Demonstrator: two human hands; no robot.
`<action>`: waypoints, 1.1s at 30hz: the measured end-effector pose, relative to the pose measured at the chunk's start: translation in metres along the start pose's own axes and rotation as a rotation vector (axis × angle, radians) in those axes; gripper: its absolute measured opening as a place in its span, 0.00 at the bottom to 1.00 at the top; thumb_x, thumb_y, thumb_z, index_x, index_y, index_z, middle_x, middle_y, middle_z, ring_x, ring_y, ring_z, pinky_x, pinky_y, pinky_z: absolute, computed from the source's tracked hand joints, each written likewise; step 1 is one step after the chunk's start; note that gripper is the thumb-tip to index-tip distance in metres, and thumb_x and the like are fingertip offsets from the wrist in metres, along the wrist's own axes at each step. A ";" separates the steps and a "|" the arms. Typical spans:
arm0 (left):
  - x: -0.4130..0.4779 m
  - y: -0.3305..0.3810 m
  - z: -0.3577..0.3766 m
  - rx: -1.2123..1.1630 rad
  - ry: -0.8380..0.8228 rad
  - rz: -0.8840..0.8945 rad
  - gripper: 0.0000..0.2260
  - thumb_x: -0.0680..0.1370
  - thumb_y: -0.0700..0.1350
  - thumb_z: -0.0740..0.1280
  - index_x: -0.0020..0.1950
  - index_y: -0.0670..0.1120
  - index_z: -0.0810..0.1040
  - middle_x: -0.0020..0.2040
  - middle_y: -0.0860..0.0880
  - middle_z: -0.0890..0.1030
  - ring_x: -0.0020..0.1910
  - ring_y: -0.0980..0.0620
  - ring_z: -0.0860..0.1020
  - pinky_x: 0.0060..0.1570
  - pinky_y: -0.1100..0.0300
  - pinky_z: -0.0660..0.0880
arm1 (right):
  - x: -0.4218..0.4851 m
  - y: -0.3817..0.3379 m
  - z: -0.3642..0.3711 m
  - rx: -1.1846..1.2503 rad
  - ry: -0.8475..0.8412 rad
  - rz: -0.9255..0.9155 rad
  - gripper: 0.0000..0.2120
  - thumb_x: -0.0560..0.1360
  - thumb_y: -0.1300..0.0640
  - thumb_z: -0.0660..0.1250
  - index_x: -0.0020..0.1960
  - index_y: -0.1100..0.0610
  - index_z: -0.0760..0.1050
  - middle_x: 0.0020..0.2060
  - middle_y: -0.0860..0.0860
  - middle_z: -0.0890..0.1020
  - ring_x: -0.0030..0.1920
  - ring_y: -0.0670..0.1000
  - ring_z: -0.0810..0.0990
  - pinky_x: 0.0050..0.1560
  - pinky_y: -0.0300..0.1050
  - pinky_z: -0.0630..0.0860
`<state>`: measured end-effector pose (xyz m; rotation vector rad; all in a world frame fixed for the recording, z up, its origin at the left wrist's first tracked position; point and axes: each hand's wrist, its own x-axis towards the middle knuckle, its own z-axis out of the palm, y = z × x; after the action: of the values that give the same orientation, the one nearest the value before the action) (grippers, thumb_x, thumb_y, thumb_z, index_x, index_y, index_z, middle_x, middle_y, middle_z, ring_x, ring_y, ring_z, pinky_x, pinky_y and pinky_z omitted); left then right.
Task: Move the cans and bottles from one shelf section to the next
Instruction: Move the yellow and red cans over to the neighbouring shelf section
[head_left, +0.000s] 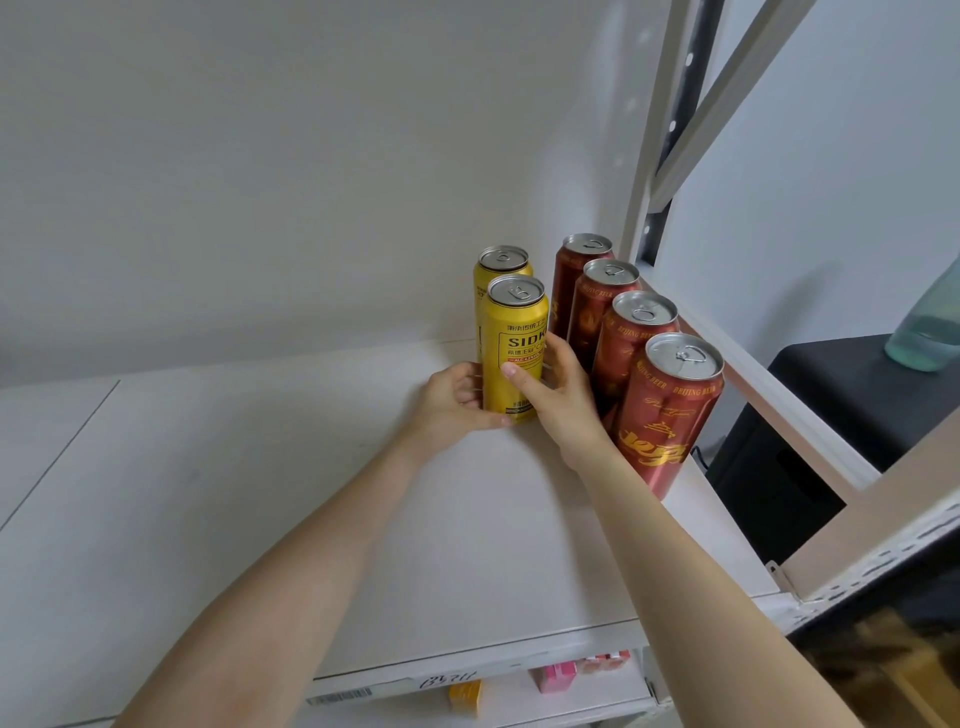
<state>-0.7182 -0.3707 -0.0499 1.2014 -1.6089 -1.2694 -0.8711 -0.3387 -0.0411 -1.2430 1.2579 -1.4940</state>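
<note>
Two yellow cans stand upright on the white shelf (260, 493), one behind the other. The front yellow can (515, 332) is gripped low down by both hands: my left hand (457, 402) wraps its left side and my right hand (558, 395) its right side. The rear yellow can (500, 265) is partly hidden behind it. To the right, a row of several red cans runs along the shelf's right edge, the nearest red can (667, 410) beside my right wrist, the farthest red can (582, 260) by the wall.
A white metal upright and diagonal brace (727, 104) bound the shelf on the right. Beyond them stand a black box (841, 415) and a pale green bottle (930, 332). Below the shelf front edge (467, 670) sit small pink and orange packages.
</note>
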 end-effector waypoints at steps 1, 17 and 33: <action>-0.001 0.000 -0.002 0.007 -0.005 -0.004 0.28 0.66 0.27 0.77 0.63 0.36 0.74 0.53 0.40 0.82 0.48 0.48 0.82 0.51 0.63 0.80 | -0.001 0.000 0.000 -0.002 0.007 0.008 0.27 0.75 0.61 0.73 0.71 0.58 0.69 0.59 0.49 0.81 0.57 0.39 0.79 0.52 0.31 0.76; -0.099 -0.015 -0.070 0.565 0.275 -0.016 0.22 0.74 0.45 0.75 0.66 0.43 0.77 0.64 0.44 0.80 0.64 0.47 0.77 0.65 0.56 0.71 | -0.098 -0.012 0.005 -0.727 0.125 -0.017 0.23 0.76 0.52 0.69 0.68 0.58 0.70 0.64 0.56 0.77 0.64 0.59 0.74 0.59 0.52 0.72; -0.333 -0.016 -0.109 1.234 0.313 0.027 0.26 0.77 0.50 0.70 0.72 0.43 0.72 0.75 0.39 0.68 0.76 0.38 0.64 0.73 0.38 0.59 | -0.268 -0.053 0.027 -1.447 -0.156 -0.093 0.32 0.79 0.40 0.59 0.78 0.53 0.57 0.77 0.54 0.64 0.76 0.58 0.61 0.74 0.60 0.58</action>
<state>-0.5194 -0.0820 -0.0424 1.9111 -2.1577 0.1058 -0.7918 -0.0761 -0.0368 -2.2063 2.2596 -0.2987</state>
